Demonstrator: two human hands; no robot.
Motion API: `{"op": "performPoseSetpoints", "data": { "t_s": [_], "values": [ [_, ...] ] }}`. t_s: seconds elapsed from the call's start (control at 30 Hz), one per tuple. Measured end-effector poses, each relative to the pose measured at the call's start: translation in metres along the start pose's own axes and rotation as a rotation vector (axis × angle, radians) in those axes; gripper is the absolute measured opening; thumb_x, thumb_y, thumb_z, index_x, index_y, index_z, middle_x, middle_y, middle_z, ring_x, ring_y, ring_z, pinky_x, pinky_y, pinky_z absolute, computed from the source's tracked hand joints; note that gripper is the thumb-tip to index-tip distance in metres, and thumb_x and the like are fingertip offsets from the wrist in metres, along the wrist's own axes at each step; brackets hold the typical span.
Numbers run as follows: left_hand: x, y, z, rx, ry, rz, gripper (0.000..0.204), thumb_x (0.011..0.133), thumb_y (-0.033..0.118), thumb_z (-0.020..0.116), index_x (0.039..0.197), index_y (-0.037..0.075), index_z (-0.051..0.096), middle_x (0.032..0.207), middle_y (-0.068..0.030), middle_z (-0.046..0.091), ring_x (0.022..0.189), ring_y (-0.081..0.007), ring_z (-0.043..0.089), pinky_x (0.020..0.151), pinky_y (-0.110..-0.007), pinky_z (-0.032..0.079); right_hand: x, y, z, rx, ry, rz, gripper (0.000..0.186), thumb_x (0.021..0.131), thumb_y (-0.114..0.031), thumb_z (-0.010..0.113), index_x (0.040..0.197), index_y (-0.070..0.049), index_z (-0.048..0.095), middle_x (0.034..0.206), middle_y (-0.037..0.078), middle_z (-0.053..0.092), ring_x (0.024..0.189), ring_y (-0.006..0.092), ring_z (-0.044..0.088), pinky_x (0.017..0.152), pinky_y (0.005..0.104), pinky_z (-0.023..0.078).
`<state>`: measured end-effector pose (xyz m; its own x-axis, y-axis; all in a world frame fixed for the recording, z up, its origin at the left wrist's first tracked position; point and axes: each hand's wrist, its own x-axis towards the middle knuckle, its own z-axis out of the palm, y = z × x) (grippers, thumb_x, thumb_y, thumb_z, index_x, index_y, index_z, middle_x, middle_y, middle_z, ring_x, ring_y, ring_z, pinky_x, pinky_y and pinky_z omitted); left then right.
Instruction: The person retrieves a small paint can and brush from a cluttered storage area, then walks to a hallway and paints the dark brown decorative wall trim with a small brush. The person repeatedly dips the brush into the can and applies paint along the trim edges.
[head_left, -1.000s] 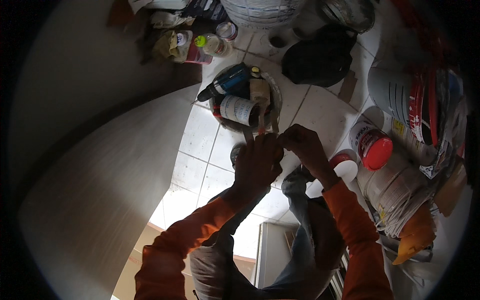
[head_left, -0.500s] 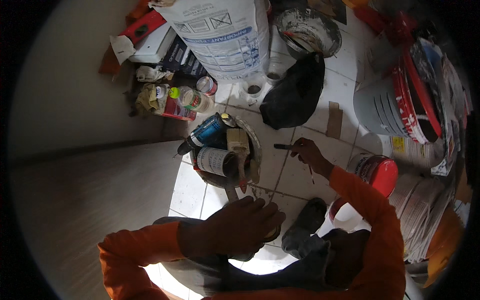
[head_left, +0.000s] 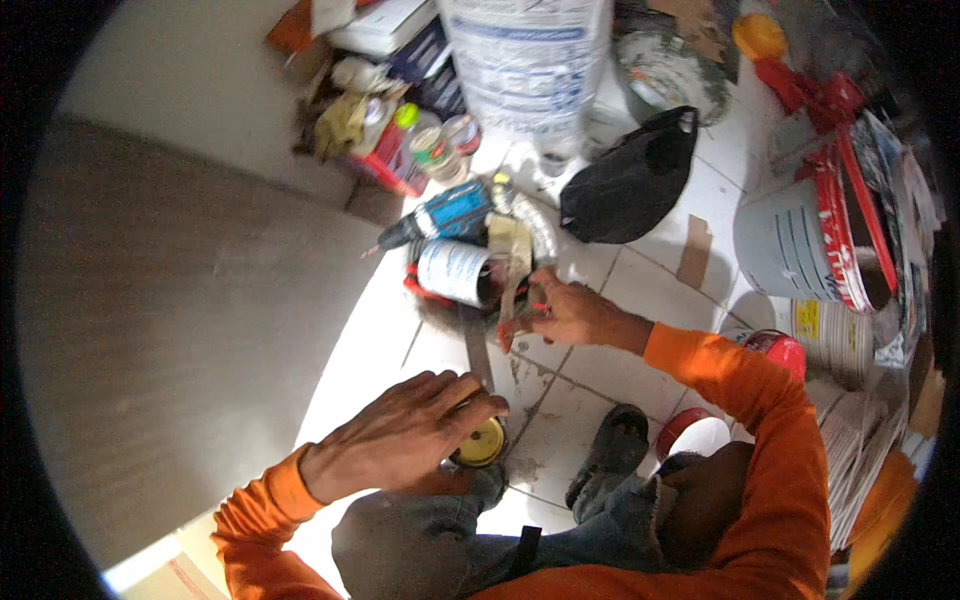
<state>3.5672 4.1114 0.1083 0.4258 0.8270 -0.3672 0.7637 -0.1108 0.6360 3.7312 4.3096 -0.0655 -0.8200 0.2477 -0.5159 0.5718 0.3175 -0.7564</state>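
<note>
My left hand (head_left: 405, 430) is closed over a round yellow thing (head_left: 482, 448), apparently a lid or container top, near a long grey flat strip (head_left: 474, 350). My right hand (head_left: 575, 315) is at the near right of a tub (head_left: 543, 230), fingers curled beside red handles; what they hold is unclear. The tub carries a blue-black drill (head_left: 450, 210), a white cylinder with dark lettering (head_left: 450, 270) and a wide paintbrush (head_left: 508, 240).
Behind are a large white sack (head_left: 525, 55), bottles (head_left: 430, 155), a black bag (head_left: 625, 180) and a messy basin (head_left: 670, 75). Buckets (head_left: 775, 240) and coiled cable (head_left: 850, 450) line the right; a wooden panel (head_left: 170, 330) stands left.
My right hand has moved left to the tub; the dark stick it held half a second ago is no longer visible in it. The yellow round thing shows more beneath my left hand.
</note>
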Motion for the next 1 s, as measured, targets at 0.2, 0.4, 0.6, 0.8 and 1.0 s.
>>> {"op": "performPoseSetpoints", "data": {
  "t_s": [0.2,0.4,0.6,0.8,1.0],
  "values": [
    [0.02,-0.027,0.114,-0.217,0.029,0.111,0.08,0.066,0.028,0.086,0.134,0.008,0.049,0.127,-0.0159,0.052,0.117,-0.035,0.055,0.102,-0.045,0.046,0.012,-0.011,-0.015,-0.459,0.23,-0.191,0.038,0.095,-0.027,0.056,0.121,0.001,0.06,0.08,0.009,0.069,0.063,0.0196,0.067,0.06,0.0371,0.052],
    [0.122,-0.054,0.196,-0.108,0.167,0.266,0.078,0.063,0.03,0.087,0.128,0.003,0.052,0.126,-0.0185,0.054,0.11,-0.0373,0.059,0.095,-0.046,0.05,-0.131,-0.058,-0.129,0.067,0.119,-0.082,0.053,0.093,-0.024,0.052,0.14,0.0,0.051,0.076,0.007,0.067,0.05,0.0082,0.048,0.047,0.0233,0.041],
    [0.169,-0.098,0.229,-0.076,0.545,0.077,0.07,0.068,0.025,0.084,0.126,0.002,0.051,0.116,-0.0177,0.054,0.105,-0.0377,0.059,0.09,-0.046,0.052,-0.181,0.003,-0.1,0.499,0.265,-0.004,0.029,0.093,-0.02,0.049,0.114,-0.001,0.056,0.078,0.001,0.055,0.051,0.0046,0.042,0.044,0.0214,0.033],
    [0.142,-0.133,0.262,-0.218,0.593,-0.214,0.078,0.073,0.036,0.083,0.133,0.008,0.041,0.125,-0.0174,0.047,0.114,-0.0395,0.056,0.091,-0.049,0.053,-0.16,0.043,-0.031,0.266,0.182,0.21,0.041,0.101,-0.049,0.05,0.106,-0.009,0.059,0.082,-0.002,0.057,0.062,0.0071,0.051,0.049,0.0279,0.04],
    [0.112,-0.114,0.272,-0.428,0.532,-0.438,0.076,0.081,0.036,0.08,0.138,0.007,0.038,0.131,-0.0158,0.041,0.116,-0.0375,0.058,0.092,-0.046,0.056,-0.145,0.063,0.041,-0.183,0.013,0.194,0.04,0.103,-0.043,0.047,0.11,-0.005,0.057,0.077,0.015,0.067,0.069,0.0314,0.067,0.058,0.044,0.05]
  ]
}}
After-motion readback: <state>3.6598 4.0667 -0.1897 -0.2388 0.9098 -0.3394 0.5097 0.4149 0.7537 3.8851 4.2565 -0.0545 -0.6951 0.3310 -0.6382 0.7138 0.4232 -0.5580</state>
